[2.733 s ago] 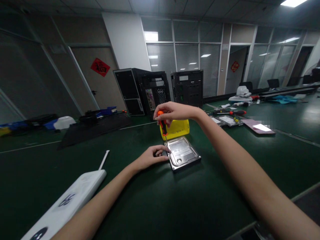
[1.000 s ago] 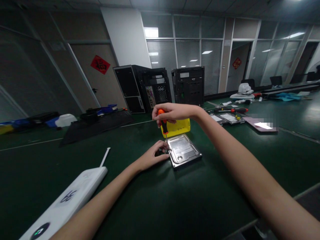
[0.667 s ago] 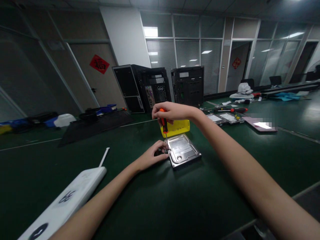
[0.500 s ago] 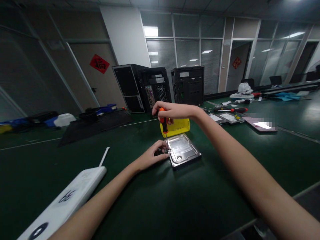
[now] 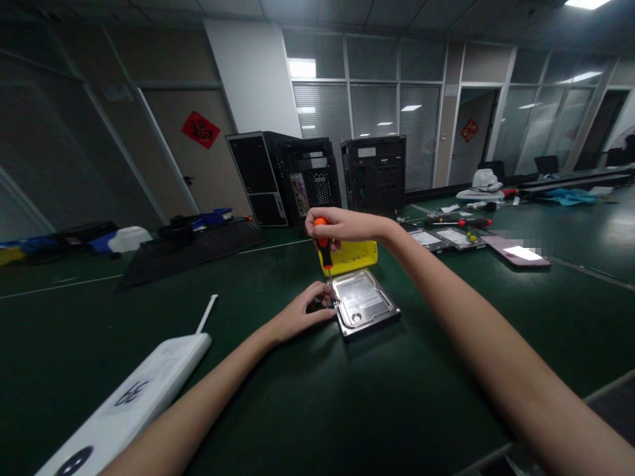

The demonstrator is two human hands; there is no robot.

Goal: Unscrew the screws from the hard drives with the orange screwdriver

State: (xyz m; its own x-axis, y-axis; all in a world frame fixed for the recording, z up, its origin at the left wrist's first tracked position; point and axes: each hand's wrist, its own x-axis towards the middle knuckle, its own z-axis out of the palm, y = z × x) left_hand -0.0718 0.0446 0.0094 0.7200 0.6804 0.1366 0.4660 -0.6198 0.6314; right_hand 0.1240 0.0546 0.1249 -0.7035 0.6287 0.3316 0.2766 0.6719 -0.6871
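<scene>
A silver hard drive (image 5: pixel 364 299) lies flat on the green table in front of me. My right hand (image 5: pixel 325 228) is closed round the orange and black handle of a screwdriver (image 5: pixel 325 251), which stands nearly upright with its tip at the drive's left edge. My left hand (image 5: pixel 310 307) grips that same left edge, thumb and fingers on either side of the screwdriver tip. Just behind the drive sits a yellow tray (image 5: pixel 354 256), partly hidden by my right hand.
Two computer cases (image 5: pixel 374 173) stand at the back. Other drives (image 5: pixel 457 238), a red-black screwdriver (image 5: pixel 479 223) and a pink phone-like slab (image 5: pixel 516 251) lie to the right. A white device (image 5: pixel 143 390) is at the left front, a black mat (image 5: pixel 193 248) behind it.
The view has tilted up slightly. The fingers of my right hand have shifted round the screwdriver handle; my left hand and the drive stay in place.
</scene>
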